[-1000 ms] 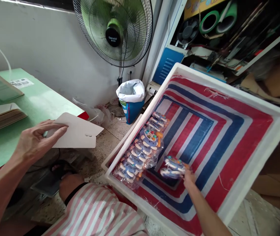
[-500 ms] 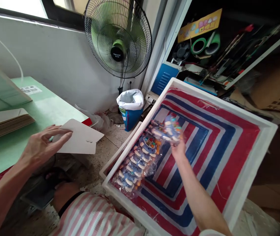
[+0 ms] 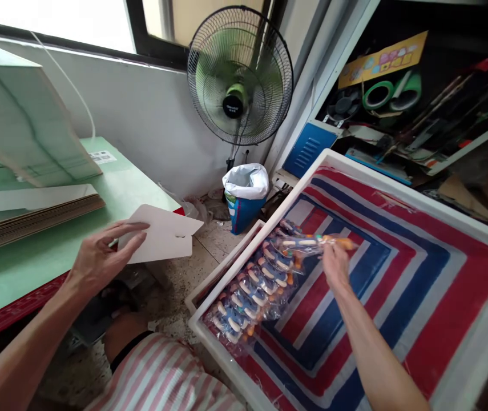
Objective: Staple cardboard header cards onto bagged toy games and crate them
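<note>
My right hand (image 3: 334, 264) reaches into a white bin (image 3: 479, 348) lined with red, white and blue striped sheeting. It holds a bagged colourful toy (image 3: 312, 244) on edge over the far end of a row of bagged toys (image 3: 255, 285) that runs along the bin's left wall. My left hand (image 3: 100, 258) rests with spread fingers on a white card (image 3: 162, 241) that sticks out past the edge of the green table (image 3: 47, 251).
A stack of flat cardboard sheets (image 3: 25, 214) lies on the table at left. A standing fan (image 3: 239, 77) and a lined blue bin (image 3: 244, 194) are on the floor by the wall. Cluttered shelves (image 3: 402, 108) with tape rolls are behind the bin.
My right hand lifted a bagged toy from the bin's middle and carried it up to the far end of the row. My left hand stayed on the white card.
</note>
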Demonstrator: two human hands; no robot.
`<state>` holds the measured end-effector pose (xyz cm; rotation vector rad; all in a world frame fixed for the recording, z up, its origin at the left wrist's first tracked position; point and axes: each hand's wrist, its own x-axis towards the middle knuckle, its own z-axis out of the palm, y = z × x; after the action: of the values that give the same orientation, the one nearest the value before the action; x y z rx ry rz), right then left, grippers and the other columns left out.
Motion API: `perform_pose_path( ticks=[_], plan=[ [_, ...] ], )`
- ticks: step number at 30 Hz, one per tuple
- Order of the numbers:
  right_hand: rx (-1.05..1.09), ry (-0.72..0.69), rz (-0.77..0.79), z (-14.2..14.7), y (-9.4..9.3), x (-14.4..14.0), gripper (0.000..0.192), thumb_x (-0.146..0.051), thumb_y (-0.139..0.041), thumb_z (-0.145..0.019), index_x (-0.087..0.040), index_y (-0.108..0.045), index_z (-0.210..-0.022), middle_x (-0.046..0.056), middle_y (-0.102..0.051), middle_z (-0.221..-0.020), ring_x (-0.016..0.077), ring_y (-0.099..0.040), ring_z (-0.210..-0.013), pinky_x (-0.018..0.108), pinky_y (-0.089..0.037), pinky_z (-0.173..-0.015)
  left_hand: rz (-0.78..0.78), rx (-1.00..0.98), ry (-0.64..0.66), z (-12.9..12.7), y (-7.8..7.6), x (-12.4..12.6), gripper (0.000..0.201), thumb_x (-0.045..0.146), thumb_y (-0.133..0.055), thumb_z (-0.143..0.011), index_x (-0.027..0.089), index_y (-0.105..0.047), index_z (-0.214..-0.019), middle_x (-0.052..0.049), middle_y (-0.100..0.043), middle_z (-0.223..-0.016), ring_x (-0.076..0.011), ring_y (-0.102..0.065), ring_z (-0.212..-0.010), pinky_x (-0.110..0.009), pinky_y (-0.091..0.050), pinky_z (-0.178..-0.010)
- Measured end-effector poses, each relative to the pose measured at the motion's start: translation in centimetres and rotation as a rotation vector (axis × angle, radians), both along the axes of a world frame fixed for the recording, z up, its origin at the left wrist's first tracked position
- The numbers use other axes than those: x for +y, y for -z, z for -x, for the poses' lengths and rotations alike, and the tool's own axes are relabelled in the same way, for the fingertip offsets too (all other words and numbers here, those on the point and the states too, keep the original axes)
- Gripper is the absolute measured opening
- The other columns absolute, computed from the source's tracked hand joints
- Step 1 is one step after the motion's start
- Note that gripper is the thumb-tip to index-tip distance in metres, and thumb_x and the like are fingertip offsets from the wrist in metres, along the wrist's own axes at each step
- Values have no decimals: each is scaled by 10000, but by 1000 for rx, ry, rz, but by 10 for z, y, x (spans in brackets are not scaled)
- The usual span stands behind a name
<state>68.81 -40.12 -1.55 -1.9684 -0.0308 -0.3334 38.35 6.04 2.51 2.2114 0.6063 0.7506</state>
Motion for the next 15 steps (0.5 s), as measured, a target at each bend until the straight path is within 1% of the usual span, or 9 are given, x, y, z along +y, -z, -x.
perform_pose_path(
  ticks=[2, 3, 4, 6, 7, 9, 11, 13, 15],
  plan=[
    [-237, -90, 236, 23, -38, 13, 212, -349, -579, -893, -210, -733, -851, 46, -683, -861, 252, -623, -961, 407, -470, -980, -35, -18, -1, 17, 0, -9, 387, 476, -623, -899, 192, -798, -1094, -39, -778, -1161, -225, -703, -1116, -294, -523, -1025],
    [-336, -149, 313, 36, -58, 19, 228, -361, -563, -916, -213, -733, -881, 58, -694, -922, 262, -630, -984, 421, -470, -990, -53, -25, 0, 27, 0, -14, 384, 452, -594, -926, 183, -788, -1121, -43, -774, -1176, -212, -696, -1130, -282, -513, -1032],
    [-384, -226, 349, 50, -76, 26, 241, -370, -551, -941, -222, -732, -882, 68, -700, -963, 269, -641, -985, 421, -484, -974, -70, -21, 5, 38, 2, -19, 383, 428, -566, -952, 179, -775, -1155, -51, -764, -1216, -206, -686, -1158, -274, -505, -1039],
    [-412, -482, 353, 72, -105, 42, 236, -390, -576, -963, -253, -748, -878, 69, -722, -1029, 276, -670, -997, 388, -521, -924, -106, 5, 0, 62, 4, -27, 384, 391, -517, -992, 186, -750, -1218, -69, -730, -1311, -211, -662, -1226, -270, -494, -1052],
    [-376, -646, 372, 80, -115, 53, 236, -391, -573, -974, -263, -756, -899, 65, -732, -1031, 276, -682, -992, 376, -536, -905, -122, 29, -8, 75, 6, -30, 385, 380, -498, -1006, 197, -739, -1245, -71, -713, -1348, -216, -648, -1260, -275, -486, -1069],
    [-254, -1014, 437, 91, -126, 83, 246, -390, -549, -996, -263, -758, -966, 56, -745, -995, 255, -702, -923, 334, -559, -825, -124, 89, -36, 101, 10, -36, 396, 373, -467, -1025, 215, -723, -1284, -68, -693, -1393, -225, -627, -1304, -291, -470, -1102],
    [-128, -1336, 515, 102, -127, 122, 271, -370, -493, -1028, -248, -735, -1042, 45, -747, -967, 218, -700, -868, 291, -550, -783, -74, 146, -89, 128, 14, -40, 422, 392, -442, -1033, 212, -725, -1289, -72, -686, -1407, -238, -624, -1316, -304, -476, -1106],
    [-65, -1559, 558, 117, -123, 165, 279, -329, -442, -1052, -236, -705, -1072, 33, -743, -956, 183, -687, -854, 258, -519, -789, 3, 188, -158, 152, 18, -43, 458, 433, -430, -1033, 202, -734, -1287, -86, -685, -1411, -259, -625, -1316, -324, -488, -1101],
    [-46, -1757, 574, 136, -118, 206, 267, -277, -428, -1056, -227, -690, -1051, 16, -732, -912, 154, -664, -813, 233, -481, -766, 79, 214, -219, 173, 21, -47, 486, 476, -428, -1030, 209, -734, -1298, -90, -676, -1425, -279, -613, -1331, -354, -487, -1107]
  ],
)
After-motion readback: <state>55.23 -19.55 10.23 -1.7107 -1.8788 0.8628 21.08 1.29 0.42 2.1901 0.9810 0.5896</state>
